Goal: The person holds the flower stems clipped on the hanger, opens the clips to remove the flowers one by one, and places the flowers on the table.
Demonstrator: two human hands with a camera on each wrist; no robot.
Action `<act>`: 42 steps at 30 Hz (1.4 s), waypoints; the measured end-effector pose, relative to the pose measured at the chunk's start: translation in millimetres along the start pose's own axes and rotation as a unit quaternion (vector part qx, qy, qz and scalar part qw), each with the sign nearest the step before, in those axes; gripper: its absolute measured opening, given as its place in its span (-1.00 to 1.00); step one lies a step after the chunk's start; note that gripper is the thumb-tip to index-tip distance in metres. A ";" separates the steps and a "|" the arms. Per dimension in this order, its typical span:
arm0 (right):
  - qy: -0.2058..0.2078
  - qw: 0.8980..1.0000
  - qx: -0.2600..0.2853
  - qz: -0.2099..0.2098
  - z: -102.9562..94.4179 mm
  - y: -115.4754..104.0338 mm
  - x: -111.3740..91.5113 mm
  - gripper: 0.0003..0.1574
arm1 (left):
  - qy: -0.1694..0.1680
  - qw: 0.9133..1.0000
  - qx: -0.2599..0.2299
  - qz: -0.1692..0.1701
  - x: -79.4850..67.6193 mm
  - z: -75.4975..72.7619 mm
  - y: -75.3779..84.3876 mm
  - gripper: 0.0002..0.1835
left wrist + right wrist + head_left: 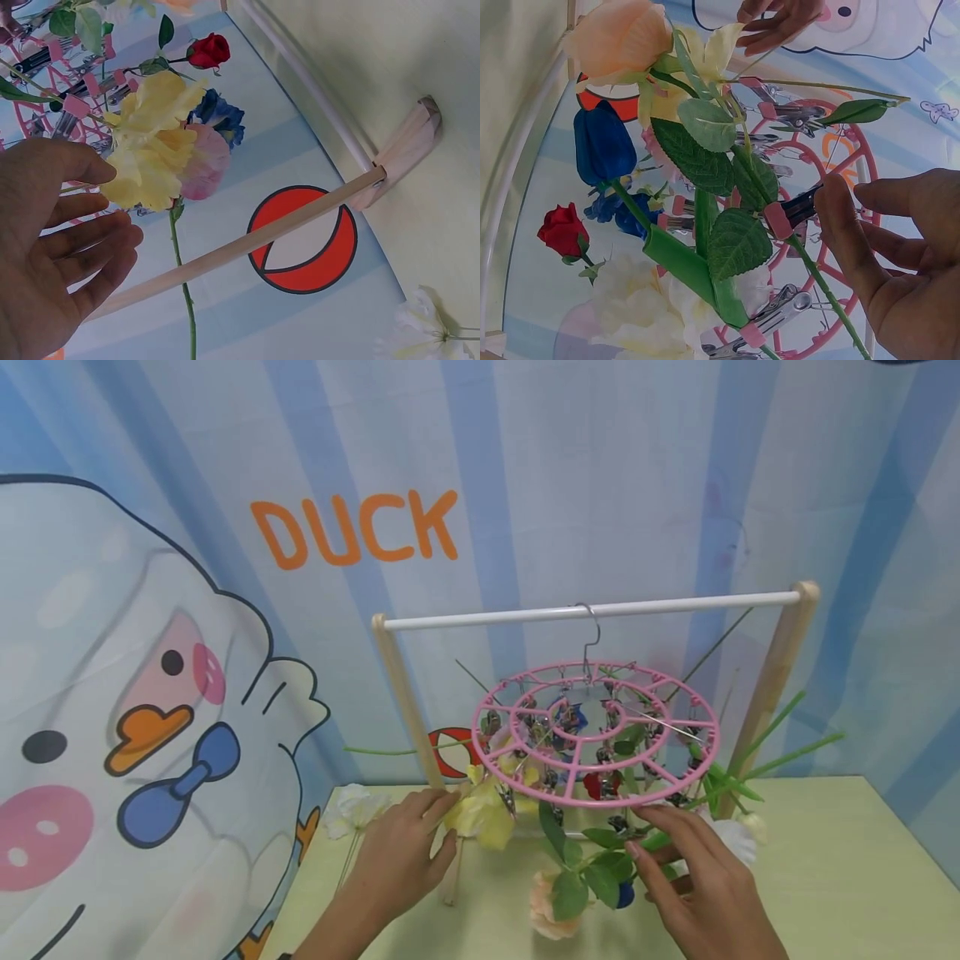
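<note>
A pink round clip hanger (pixel 573 772) hangs by its metal hook with artificial flowers clipped to it. My left hand (pixel 408 839) is at its left side, fingers loosely bent beside the yellow flower (pixel 154 139), holding nothing. At the front right, my right hand (pixel 708 877) has its thumb and forefinger apart at the end of a metal clip (pixel 799 210). That clip's pink tip grips the green stem of a peach rose (pixel 619 41), whose head hangs downward. A blue tulip (pixel 604 142), a red rose (pixel 561 231) and white petals (pixel 637 300) hang close by.
A wooden stand with a white rod (pixel 487 617) carries the hanger above the pale green table (pixel 847 860). A white flower (pixel 352 810) lies on the table at left. Long green stems (pixel 795 756) stick out to the right. A duck-printed curtain (pixel 600 485) hangs behind.
</note>
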State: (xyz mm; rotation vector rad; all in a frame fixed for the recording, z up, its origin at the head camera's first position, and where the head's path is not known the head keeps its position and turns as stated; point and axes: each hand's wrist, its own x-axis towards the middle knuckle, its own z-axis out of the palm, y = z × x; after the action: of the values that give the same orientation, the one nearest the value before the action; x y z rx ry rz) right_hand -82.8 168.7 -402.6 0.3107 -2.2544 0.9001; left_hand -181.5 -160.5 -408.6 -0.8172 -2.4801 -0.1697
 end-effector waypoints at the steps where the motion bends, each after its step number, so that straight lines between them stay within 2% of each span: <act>1: 0.000 1.000 0.000 0.001 0.0 0.0 0.0 -0.24 | 0.000 1.000 -0.002 0.001 0.1 -0.9 1.2 -0.47; 14: -0.008 1.000 -0.007 0.017 1.2 -2.8 1.3 -0.33 | 0.023 0.999 -0.019 0.020 -2.8 -9.3 13.7 -0.54; 21: -0.005 1.000 -0.006 0.008 2.7 -2.8 2.1 -0.34 | 0.013 1.000 -0.013 0.006 -7.7 -11.7 18.0 -0.53; 28: -0.016 1.000 -0.008 0.024 4.5 -3.5 4.3 -0.40 | 0.007 1.000 -0.023 0.009 -13.4 -13.1 24.7 -0.53; 42: -0.013 1.000 -0.006 0.014 4.3 -2.4 4.5 -0.40 | 0.000 0.997 -0.062 0.039 -27.3 -1.9 44.1 -0.51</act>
State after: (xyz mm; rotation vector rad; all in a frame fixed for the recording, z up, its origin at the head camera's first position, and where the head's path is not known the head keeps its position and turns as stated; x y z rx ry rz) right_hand -87.3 164.1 -400.6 0.2879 -2.2934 0.9010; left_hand -136.2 -139.5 -422.8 -0.9626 -2.4519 -0.2984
